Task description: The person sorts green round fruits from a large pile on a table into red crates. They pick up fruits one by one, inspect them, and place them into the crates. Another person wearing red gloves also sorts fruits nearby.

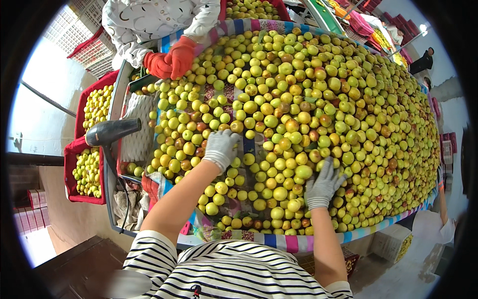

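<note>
A broad layer of round yellow-green jujubes (279, 194), many with brown patches, covers a cloth-lined table. My left hand (222, 148), in a grey striped glove, is over the fruit left of the middle. Its fingers curl down, and whatever they may hold is hidden beneath them. Farther right, my right hand (322, 185), gloved alike, rests on the jujubes with fingers spread and nothing gripped. Between the two hands lie loose fruit and strips of bare patterned cloth (232, 205).
Across the table, a co-worker's red-gloved hands (172, 61) meet at the fruit's edge. A dark hair dryer (113, 131) stands at the left end beside a white textured chute (137, 124). Red-lined crates (69, 174) of jujubes stand beyond. The cloth's striped border (294, 243) runs along my side.
</note>
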`<action>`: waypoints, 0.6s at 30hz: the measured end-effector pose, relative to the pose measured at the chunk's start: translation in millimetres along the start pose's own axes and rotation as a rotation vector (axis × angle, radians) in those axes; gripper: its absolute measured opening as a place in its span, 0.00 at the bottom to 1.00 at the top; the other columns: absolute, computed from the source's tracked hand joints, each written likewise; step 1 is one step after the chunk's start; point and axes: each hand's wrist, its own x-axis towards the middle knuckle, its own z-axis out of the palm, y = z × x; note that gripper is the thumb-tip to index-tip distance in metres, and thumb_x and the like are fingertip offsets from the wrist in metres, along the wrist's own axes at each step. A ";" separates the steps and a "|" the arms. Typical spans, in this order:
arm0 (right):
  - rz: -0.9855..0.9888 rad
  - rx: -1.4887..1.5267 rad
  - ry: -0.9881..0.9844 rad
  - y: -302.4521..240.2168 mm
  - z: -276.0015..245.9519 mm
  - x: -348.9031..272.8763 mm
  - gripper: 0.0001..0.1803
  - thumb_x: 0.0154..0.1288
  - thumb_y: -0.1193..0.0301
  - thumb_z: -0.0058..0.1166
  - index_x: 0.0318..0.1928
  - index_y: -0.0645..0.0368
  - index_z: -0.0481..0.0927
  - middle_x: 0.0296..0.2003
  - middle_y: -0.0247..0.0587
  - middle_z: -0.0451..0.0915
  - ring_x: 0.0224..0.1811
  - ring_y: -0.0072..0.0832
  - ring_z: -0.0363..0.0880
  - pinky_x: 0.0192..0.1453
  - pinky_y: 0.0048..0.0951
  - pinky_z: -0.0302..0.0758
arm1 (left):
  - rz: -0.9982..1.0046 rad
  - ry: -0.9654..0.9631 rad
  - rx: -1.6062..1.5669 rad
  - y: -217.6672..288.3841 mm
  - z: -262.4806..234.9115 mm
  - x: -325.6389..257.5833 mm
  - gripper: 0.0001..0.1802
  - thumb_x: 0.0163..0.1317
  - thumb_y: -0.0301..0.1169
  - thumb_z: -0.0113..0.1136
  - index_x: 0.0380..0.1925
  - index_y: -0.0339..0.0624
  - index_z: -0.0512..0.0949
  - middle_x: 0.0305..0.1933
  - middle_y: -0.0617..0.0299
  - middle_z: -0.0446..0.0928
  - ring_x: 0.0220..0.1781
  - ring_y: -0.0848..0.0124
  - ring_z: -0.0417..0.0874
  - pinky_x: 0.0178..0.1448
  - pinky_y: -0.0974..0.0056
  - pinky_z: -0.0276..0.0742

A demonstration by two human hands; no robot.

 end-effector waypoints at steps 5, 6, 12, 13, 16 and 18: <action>-0.167 0.190 0.035 -43.3 15.4 1.6 0.43 0.62 0.54 0.56 0.72 0.51 0.51 0.67 0.62 0.51 0.71 0.58 0.48 0.73 0.62 0.46 | -0.119 0.319 -0.539 -20.1 -5.8 -41.9 0.19 0.55 0.33 0.63 0.47 0.43 0.76 0.46 0.51 0.77 0.47 0.52 0.79 0.52 0.56 0.76; -0.212 0.191 -0.019 -55.5 15.7 6.3 0.42 0.62 0.53 0.56 0.72 0.49 0.52 0.66 0.63 0.51 0.71 0.58 0.48 0.73 0.63 0.45 | -0.135 0.377 -0.633 -23.7 -5.3 -53.2 0.18 0.57 0.31 0.61 0.48 0.41 0.75 0.45 0.51 0.77 0.47 0.53 0.79 0.51 0.57 0.75; -0.430 0.314 -0.074 -132.3 10.6 20.9 0.39 0.62 0.54 0.54 0.71 0.43 0.54 0.65 0.62 0.52 0.68 0.61 0.52 0.72 0.58 0.51 | -0.275 0.371 -0.861 -21.4 12.6 -149.4 0.15 0.62 0.26 0.55 0.48 0.35 0.75 0.45 0.49 0.76 0.48 0.56 0.79 0.52 0.59 0.74; -0.456 0.275 -0.131 -143.6 7.4 21.0 0.39 0.62 0.54 0.54 0.71 0.43 0.54 0.65 0.62 0.52 0.68 0.61 0.52 0.72 0.57 0.52 | -0.237 0.406 -0.819 -16.6 9.9 -160.3 0.15 0.60 0.25 0.56 0.48 0.36 0.75 0.46 0.49 0.76 0.48 0.56 0.78 0.53 0.59 0.74; -0.613 0.355 -0.130 -163.8 2.9 11.4 0.40 0.61 0.56 0.56 0.71 0.42 0.55 0.66 0.53 0.53 0.70 0.53 0.52 0.73 0.54 0.53 | -0.224 0.352 -0.663 -12.0 2.0 -185.6 0.16 0.53 0.24 0.61 0.45 0.37 0.76 0.45 0.49 0.75 0.48 0.54 0.78 0.52 0.58 0.75; -0.784 0.492 -0.090 -163.9 2.4 11.8 0.34 0.59 0.61 0.57 0.67 0.44 0.64 0.63 0.46 0.62 0.67 0.49 0.59 0.72 0.48 0.58 | -0.220 0.373 -0.632 -7.2 -1.1 -191.5 0.18 0.49 0.24 0.63 0.43 0.38 0.76 0.45 0.49 0.75 0.47 0.53 0.78 0.51 0.58 0.75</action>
